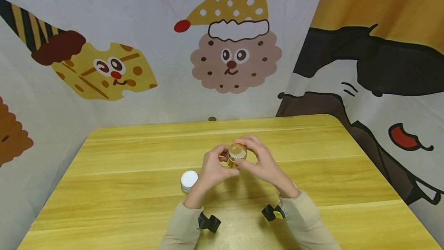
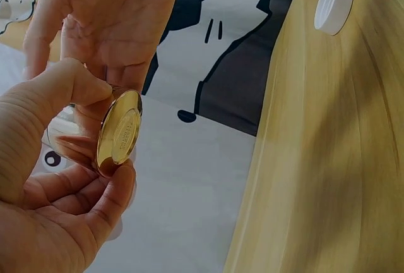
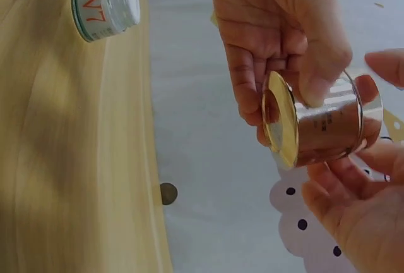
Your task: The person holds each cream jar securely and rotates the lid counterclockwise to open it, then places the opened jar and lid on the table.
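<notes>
My left hand (image 2: 76, 222) grips a shiny gold jar (image 3: 328, 118), its thumb pressed on the side and fingers beneath. In the left wrist view the jar's gold base (image 2: 120, 127) with stamped lettering faces the camera. The fingers of my right hand (image 1: 261, 161) curve round the lid end in the head view. Both hands hold the jar above the table. Left of the left wrist stands a small glass jar (image 1: 189, 180) with a white top; its label with orange marks shows in the right wrist view.
A white round lid (image 2: 334, 4) lies on the wooden table (image 1: 138, 211), mostly hidden by the right wrist in the head view. Behind the table hangs a cartoon-printed cloth (image 1: 166, 103). Each wrist carries a small black camera.
</notes>
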The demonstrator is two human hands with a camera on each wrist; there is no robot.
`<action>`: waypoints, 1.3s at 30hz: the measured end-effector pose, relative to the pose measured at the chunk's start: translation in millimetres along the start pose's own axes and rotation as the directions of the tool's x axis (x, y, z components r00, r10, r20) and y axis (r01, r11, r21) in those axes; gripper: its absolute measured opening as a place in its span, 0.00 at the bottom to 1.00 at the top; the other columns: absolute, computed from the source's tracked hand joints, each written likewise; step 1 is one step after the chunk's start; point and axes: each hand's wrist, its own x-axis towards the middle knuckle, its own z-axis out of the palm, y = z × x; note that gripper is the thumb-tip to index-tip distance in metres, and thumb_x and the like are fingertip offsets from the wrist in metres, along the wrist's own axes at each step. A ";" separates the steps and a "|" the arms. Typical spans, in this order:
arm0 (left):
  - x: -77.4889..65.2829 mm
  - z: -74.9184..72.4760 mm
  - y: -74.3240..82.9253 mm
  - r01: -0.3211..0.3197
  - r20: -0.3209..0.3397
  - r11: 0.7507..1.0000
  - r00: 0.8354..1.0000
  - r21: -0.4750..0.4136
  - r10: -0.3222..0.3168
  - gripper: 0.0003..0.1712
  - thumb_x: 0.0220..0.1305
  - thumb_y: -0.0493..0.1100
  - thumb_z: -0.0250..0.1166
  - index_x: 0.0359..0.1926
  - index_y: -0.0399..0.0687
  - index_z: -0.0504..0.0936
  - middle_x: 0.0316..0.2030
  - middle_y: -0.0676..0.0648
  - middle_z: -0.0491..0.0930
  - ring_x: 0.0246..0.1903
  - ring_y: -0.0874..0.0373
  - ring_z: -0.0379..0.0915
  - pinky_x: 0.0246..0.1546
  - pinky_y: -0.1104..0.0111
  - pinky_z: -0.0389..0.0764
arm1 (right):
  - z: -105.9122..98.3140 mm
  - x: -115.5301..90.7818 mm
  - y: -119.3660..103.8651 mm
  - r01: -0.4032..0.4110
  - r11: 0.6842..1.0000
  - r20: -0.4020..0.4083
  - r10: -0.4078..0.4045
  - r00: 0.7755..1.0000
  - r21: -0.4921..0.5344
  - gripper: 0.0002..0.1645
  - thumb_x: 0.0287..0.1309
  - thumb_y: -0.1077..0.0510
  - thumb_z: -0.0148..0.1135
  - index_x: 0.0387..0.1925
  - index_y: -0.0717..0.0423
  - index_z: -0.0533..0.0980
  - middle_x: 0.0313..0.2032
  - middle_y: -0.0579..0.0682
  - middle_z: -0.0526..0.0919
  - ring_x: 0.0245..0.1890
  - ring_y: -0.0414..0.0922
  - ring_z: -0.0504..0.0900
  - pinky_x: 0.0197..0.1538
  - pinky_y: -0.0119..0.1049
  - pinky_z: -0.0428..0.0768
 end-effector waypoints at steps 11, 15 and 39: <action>-0.8 0.4 1.5 0.008 -0.014 1.000 1.000 0.019 -0.008 0.25 0.36 0.30 0.71 0.42 0.32 0.78 0.32 0.44 0.77 0.33 0.54 0.73 0.35 0.63 0.81 | 2.1 0.4 -0.4 -0.059 0.998 -0.095 0.057 0.994 -0.019 0.23 0.42 0.65 0.73 0.44 0.61 0.75 0.44 0.54 0.75 0.48 0.50 0.73 0.54 0.55 0.73; -1.0 0.8 1.0 -0.006 -0.011 1.000 1.000 0.015 0.006 0.26 0.36 0.30 0.71 0.43 0.31 0.78 0.33 0.43 0.78 0.34 0.54 0.74 0.36 0.61 0.81 | -1.3 -0.9 1.2 -0.004 1.000 -0.023 0.004 1.000 -0.014 0.24 0.48 0.67 0.66 0.51 0.64 0.75 0.49 0.56 0.74 0.49 0.50 0.72 0.53 0.54 0.73; -1.7 3.1 0.9 -0.015 -0.009 1.000 1.000 0.025 0.015 0.27 0.36 0.30 0.71 0.44 0.31 0.78 0.35 0.43 0.78 0.36 0.53 0.74 0.37 0.64 0.81 | -1.7 -4.0 0.7 -0.012 0.999 0.026 0.011 1.000 0.030 0.32 0.50 0.66 0.65 0.59 0.67 0.69 0.53 0.60 0.71 0.52 0.54 0.72 0.56 0.55 0.71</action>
